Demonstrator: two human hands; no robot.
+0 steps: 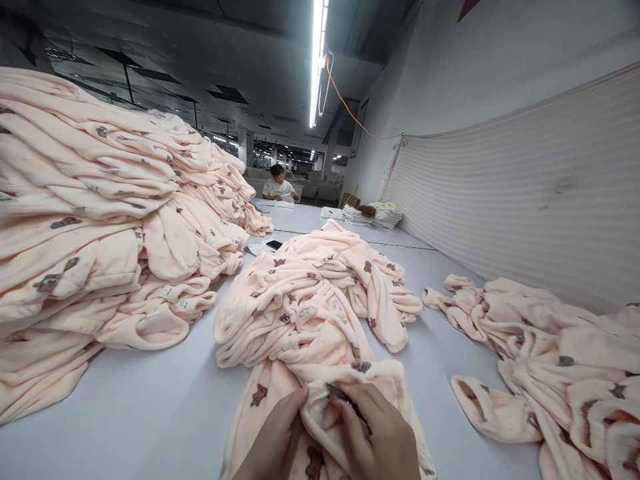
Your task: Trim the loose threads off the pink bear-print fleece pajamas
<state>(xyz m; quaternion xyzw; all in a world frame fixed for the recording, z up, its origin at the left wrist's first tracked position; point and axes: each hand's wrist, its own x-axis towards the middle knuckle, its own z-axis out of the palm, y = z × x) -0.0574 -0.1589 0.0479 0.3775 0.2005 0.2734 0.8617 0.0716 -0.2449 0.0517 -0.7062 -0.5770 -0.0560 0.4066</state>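
A pale pink fleece garment (265,407) with small brown animal prints lies in front of me on the table. My left hand (277,433) pinches its rolled edge between thumb and fingers. My right hand (383,433) is closed around small dark metal thread snips (345,398), whose tip points left against the fabric edge. The right thumb and fingers also press on the cloth beside the left hand. Bunched fleece of the same print (300,313) lies just beyond both hands. The lower handles of the snips are hidden in my right palm.
A tall stack of pink fleece garments (100,173) rises on the left. More garments (560,360) lie loose on the right. Beyond the heap are a dark phone (274,245) and folded cloth stacks (380,215). A person (279,185) sits at the table's far end.
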